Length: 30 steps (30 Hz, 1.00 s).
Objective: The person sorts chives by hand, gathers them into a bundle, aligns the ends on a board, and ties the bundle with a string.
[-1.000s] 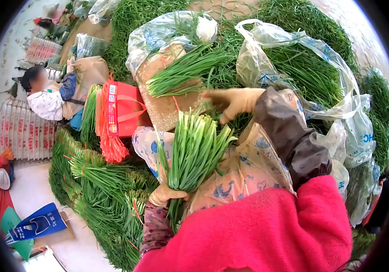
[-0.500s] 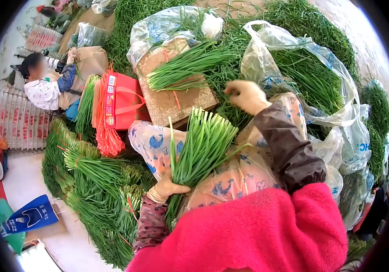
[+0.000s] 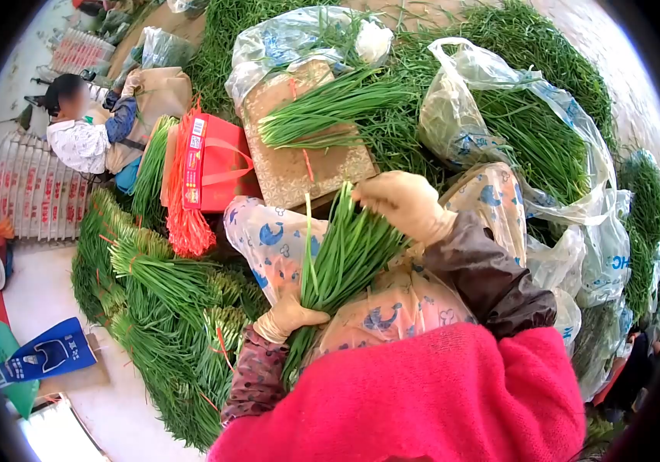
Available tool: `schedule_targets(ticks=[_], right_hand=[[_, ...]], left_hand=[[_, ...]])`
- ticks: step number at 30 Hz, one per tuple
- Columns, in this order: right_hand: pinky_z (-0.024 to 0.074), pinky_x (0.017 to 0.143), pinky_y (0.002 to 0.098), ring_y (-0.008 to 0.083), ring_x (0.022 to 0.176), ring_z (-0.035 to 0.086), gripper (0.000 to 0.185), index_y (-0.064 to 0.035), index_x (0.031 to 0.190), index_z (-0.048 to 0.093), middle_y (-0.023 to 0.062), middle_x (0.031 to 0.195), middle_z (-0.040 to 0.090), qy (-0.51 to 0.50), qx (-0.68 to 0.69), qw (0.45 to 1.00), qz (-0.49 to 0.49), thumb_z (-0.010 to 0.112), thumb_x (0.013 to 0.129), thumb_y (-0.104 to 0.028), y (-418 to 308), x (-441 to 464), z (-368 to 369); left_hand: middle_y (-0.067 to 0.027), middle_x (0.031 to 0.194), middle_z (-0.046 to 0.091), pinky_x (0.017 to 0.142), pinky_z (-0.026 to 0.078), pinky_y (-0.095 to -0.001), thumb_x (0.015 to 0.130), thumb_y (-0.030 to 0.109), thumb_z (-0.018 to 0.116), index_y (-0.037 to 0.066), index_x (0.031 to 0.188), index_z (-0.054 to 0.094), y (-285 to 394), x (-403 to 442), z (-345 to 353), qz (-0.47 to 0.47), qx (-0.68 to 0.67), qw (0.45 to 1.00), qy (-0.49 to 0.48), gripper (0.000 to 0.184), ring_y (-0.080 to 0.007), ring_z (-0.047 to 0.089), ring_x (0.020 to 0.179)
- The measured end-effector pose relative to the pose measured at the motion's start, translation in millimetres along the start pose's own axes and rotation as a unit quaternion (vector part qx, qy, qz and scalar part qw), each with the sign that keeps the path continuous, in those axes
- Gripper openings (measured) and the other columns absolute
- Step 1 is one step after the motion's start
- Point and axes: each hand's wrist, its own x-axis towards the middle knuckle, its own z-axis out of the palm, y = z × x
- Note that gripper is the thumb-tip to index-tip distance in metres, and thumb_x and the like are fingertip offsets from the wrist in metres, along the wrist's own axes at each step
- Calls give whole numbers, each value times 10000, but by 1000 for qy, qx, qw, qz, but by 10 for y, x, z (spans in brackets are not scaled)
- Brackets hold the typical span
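Note:
My left hand (image 3: 290, 318), in a pale glove, is closed round the lower part of a bunch of garlic chives (image 3: 343, 258) above my lap. The bunch leans slightly, its pale cut ends pointing away from me. My right hand (image 3: 407, 203), also gloved, is at those ends, with its fingers curled against the stalks. The hand hides part of the ends, and how many stalks it grips is hidden. Just beyond, a second bunch of chives (image 3: 330, 112) lies across a patterned board (image 3: 276, 179), over a red tie strip.
Left of the board stands a red bag (image 3: 218, 173) with red tie strips (image 3: 190, 231). Tied bunches (image 3: 168, 308) are heaped at my left. At right is a clear plastic bag (image 3: 603, 173) of loose chives. Another person (image 3: 80, 138) sits at far left.
My right hand has moved left and toward me, from beside the bunch onto its cut ends. My left hand keeps its hold. The view has shifted slightly.

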Motion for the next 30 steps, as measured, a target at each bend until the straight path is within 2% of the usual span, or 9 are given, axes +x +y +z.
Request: schedule_targets(ticks=[2, 4, 9, 15, 17, 18, 21, 25, 30], right_hand=[[550, 805, 306, 222, 887, 677, 222, -109, 1064, 704, 126, 1012, 699, 136, 196, 957, 164, 695, 862, -200, 104, 47, 16], [531, 878, 323, 247, 988, 651, 355, -133, 1165, 651, 124, 1128, 660, 165, 121, 963, 176, 722, 818, -149, 304, 143, -235], [420, 1038, 482, 344, 1298, 436, 627, -263, 1236, 588, 92, 1363, 501, -69, -206, 962, -168, 749, 673, -39, -402, 297, -372], [496, 888, 427, 266, 1136, 548, 224, -228, 1029, 643, -2, 1086, 626, -108, -197, 870, -438, 572, 817, -207, -712, 346, 224], [522, 835, 400, 254, 965, 646, 199, -164, 1036, 655, 34, 934, 669, -255, -162, 946, -115, 557, 869, -206, -778, 415, 108], [540, 705, 339, 210, 762, 664, 223, -145, 1119, 640, 71, 813, 651, -26, 95, 986, -132, 535, 924, -174, -646, 418, 107], [476, 576, 216, 103, 644, 558, 182, -118, 1072, 674, -12, 778, 627, 138, 466, 866, 122, 554, 974, -215, -405, 499, -280], [499, 682, 246, 138, 841, 609, 459, -174, 1371, 480, 38, 1037, 630, 339, 437, 808, 203, 569, 959, -355, 216, 439, -625], [430, 945, 572, 385, 1173, 481, 601, -86, 1385, 369, 203, 1335, 430, 162, 583, 663, 441, 473, 966, -505, 915, -259, 190]], left_hand=[[-83, 1103, 654, 896, 479, -320, 682, 29, 775, -17, 1217, 581, -41, 0, 7, -4, -1, 1000, 0, 570, -175, 605, 984], [-81, 1119, 649, 908, 472, -320, 685, 33, 775, -15, 1220, 579, -40, 2, 53, -7, -7, 1000, 5, 572, -173, 602, 992], [-81, 1163, 622, 952, 448, -319, 637, -38, 755, -18, 1293, 506, 6, 52, -4, -73, 62, 995, -25, 702, -182, 582, 1054], [-112, 1037, 685, 873, 484, -303, 660, 143, 784, 17, 1230, 587, 46, 31, 91, -22, 107, 994, 27, 617, -189, 635, 950], [-127, 1036, 684, 871, 485, -303, 665, 147, 776, 22, 1229, 587, 34, -22, 99, -4, 171, 984, 42, 607, -200, 640, 956], [-133, 1028, 683, 869, 486, -307, 675, 131, 762, 20, 1224, 586, 56, -61, 118, -7, 176, 983, 50, 588, -205, 642, 954], [-140, 1023, 681, 870, 485, -313, 697, 104, 731, 10, 1216, 584, 28, -119, 172, 23, 149, 985, 80, 548, -213, 641, 956], [-137, 1048, 675, 889, 474, -319, 720, 88, 691, -7, 1227, 573, 269, -198, 252, 62, 149, 976, 143, 529, -214, 628, 992], [-209, 1364, 497, 973, 453, -397, 719, 132, 737, 40, 1327, 523, 111, -125, 230, 190, 393, 854, 282, 651, -388, 540, 1176]])
